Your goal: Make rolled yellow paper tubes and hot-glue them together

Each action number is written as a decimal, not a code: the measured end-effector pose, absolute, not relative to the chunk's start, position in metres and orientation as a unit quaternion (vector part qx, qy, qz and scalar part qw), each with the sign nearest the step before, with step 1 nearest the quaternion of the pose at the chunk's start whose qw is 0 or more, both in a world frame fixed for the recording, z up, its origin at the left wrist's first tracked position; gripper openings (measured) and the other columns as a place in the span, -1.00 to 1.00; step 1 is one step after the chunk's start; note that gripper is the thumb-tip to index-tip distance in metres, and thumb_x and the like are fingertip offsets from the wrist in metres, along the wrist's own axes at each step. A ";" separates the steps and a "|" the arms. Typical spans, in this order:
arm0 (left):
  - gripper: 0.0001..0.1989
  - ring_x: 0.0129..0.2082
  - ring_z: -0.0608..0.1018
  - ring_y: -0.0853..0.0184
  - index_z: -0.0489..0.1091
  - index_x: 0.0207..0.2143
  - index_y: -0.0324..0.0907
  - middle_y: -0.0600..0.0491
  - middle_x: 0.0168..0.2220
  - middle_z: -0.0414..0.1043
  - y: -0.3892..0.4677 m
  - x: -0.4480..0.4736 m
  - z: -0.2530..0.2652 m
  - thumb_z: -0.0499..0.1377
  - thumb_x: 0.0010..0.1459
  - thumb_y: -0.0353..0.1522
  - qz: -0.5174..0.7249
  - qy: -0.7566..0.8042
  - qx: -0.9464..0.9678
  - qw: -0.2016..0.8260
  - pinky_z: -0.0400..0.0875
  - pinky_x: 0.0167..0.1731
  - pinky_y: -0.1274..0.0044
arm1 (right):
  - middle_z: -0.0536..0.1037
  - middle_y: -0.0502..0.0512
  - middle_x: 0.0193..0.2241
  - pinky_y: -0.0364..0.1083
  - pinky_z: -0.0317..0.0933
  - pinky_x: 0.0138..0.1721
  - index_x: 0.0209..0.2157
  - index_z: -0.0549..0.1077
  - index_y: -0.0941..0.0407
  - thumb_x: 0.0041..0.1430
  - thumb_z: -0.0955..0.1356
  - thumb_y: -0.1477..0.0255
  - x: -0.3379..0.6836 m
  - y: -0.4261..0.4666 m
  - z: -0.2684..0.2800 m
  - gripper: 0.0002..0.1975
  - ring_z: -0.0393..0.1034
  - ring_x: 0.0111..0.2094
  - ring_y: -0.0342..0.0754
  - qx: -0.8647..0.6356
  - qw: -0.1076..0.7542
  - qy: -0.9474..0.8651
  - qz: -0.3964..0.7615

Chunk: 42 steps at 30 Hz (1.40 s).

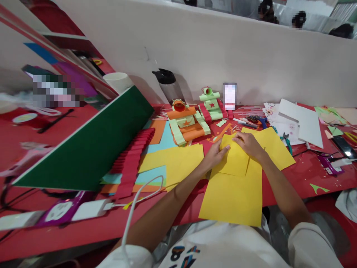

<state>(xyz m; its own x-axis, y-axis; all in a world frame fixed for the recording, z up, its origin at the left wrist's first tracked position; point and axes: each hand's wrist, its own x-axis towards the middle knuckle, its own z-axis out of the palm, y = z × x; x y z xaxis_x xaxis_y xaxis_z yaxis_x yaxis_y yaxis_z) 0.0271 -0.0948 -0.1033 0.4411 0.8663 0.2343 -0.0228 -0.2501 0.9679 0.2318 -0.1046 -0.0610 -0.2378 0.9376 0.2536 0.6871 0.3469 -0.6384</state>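
A smaller piece of yellow paper (235, 163) lies over a large yellow sheet (231, 201) in front of me. My left hand (217, 153) grips its left side, thumb on top. At its upper edge my right hand (248, 144) has its fingers curled and pinched on the paper; the fingertips are partly hidden. More yellow sheets (275, 149) stick out to the right, and others (184, 163) lie to the left. Beyond my hands stand two folded-paper models, one orange and green (187, 124), one green and red (211, 104).
Left are a leaning green board (83, 149), pleated red paper (129, 160) and a white charger (92, 209) with its cable. A bottle (169, 85) and a phone (230, 96) stand by the partition. Right are pliers (286, 141), white card (309, 128) and a purple power strip (330, 163).
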 end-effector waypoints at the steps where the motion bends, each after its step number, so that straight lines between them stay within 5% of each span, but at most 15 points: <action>1: -0.44 -0.09 0.64 0.06 0.51 0.06 -0.25 -0.15 -0.10 0.65 -0.095 0.027 -0.102 0.31 0.26 0.03 0.422 0.317 0.671 0.520 0.57 0.01 0.29 | 0.55 0.03 -0.42 -0.07 0.08 -0.26 -0.35 0.41 0.07 0.47 0.25 0.24 0.231 -0.104 -0.061 -0.69 0.36 -0.39 -0.04 -0.538 0.298 -0.765 0.193; 9: -0.48 -0.29 0.60 0.15 0.50 -0.09 -0.21 -0.02 -0.32 0.57 -0.095 0.027 -0.102 0.30 0.25 0.07 0.416 0.323 0.682 0.507 0.59 -0.17 0.35 | 0.64 0.23 -0.01 0.01 0.20 0.02 0.01 0.43 0.08 0.49 0.30 0.28 0.223 -0.110 -0.059 -0.79 0.50 -0.03 0.12 -0.532 0.241 -0.805 0.110; 13: -0.49 -0.32 0.57 0.16 0.50 -0.14 -0.20 0.03 -0.40 0.51 -0.094 0.027 -0.105 0.29 0.26 0.08 0.412 0.327 0.689 0.498 0.56 -0.17 0.35 | 0.63 0.17 -0.22 0.00 0.16 -0.07 -0.14 0.43 0.09 0.52 0.27 0.34 0.217 -0.110 -0.057 -0.85 0.46 -0.19 0.08 -0.542 0.192 -0.814 0.079; 22: -0.42 -0.25 0.54 0.17 0.51 0.00 -0.21 -0.05 -0.19 0.57 -0.094 0.028 -0.116 0.18 0.32 0.12 0.409 0.346 0.709 0.458 0.48 -0.12 0.35 | 0.54 0.07 -0.39 -0.04 0.05 -0.19 -0.24 0.38 0.07 0.53 0.25 0.36 0.215 -0.107 -0.061 -0.81 0.32 -0.37 0.00 -0.546 0.217 -0.804 0.094; 27: -0.49 -0.41 0.47 0.26 0.53 -0.12 -0.15 0.06 -0.39 0.49 -0.094 0.029 -0.120 0.27 0.26 0.11 0.417 0.372 0.696 0.451 0.47 -0.25 0.40 | 0.57 0.09 -0.38 -0.05 0.09 -0.19 -0.20 0.42 0.06 0.50 0.29 0.29 0.216 -0.107 -0.062 -0.82 0.37 -0.33 0.03 -0.555 0.227 -0.793 0.109; 32: -0.37 -0.17 0.65 0.13 0.47 0.12 -0.21 -0.11 -0.10 0.64 -0.093 0.029 -0.114 0.36 0.21 0.04 0.428 0.329 0.604 0.586 0.55 -0.11 0.35 | 0.65 0.15 -0.15 -0.03 0.18 -0.10 -0.09 0.49 0.06 0.40 0.34 0.30 0.227 -0.107 -0.056 -0.84 0.48 -0.17 0.07 -0.528 0.291 -0.773 0.197; 42: -0.33 0.02 0.67 0.02 0.42 0.20 -0.23 -0.23 0.08 0.61 -0.097 0.031 -0.110 0.37 0.22 0.02 0.430 0.310 0.573 0.625 0.56 0.00 0.29 | 0.65 0.06 -0.29 -0.06 0.21 -0.15 -0.30 0.53 0.09 0.31 0.37 0.24 0.235 -0.105 -0.054 -0.79 0.47 -0.27 0.00 -0.528 0.342 -0.729 0.269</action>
